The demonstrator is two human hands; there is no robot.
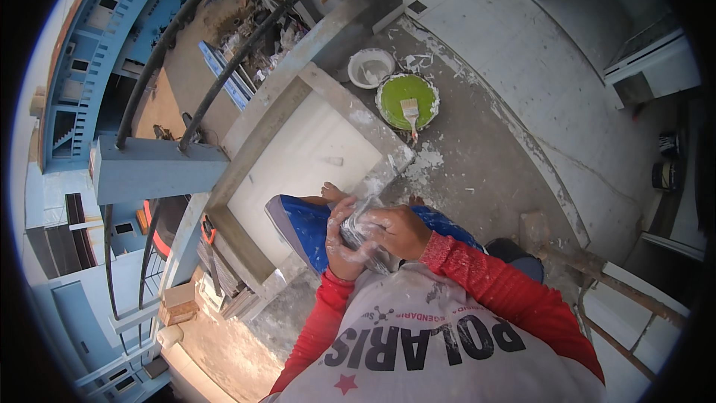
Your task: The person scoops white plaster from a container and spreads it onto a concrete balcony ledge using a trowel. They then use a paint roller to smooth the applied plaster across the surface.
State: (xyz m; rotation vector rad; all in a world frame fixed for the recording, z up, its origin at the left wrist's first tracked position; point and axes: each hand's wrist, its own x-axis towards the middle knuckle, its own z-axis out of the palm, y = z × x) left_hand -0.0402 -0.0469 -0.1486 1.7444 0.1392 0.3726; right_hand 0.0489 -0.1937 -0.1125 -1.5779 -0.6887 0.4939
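Observation:
In front of my waist, both hands are closed together around a grey, shiny object [352,236] dusted with white; its kind I cannot make out. My left hand [339,246] wraps it from the left, fingers pointing away from me and smeared with white. My right hand [399,229] presses in from the right with bent fingers. Farther off stands a bucket with a green top [395,93] and a white-crusted rim. A paintbrush [409,110] rests across it, bristles facing away. Just left of the bucket is a white basin [371,69] with whitish material inside.
A raised frame of concrete ledges [261,123] surrounds a pale panel [309,149] ahead of me. Dark metal rails [160,60] run along the left, above a lower yard. White flakes [425,160] litter the grey floor [477,157]. Wooden poles [619,283] stand at right.

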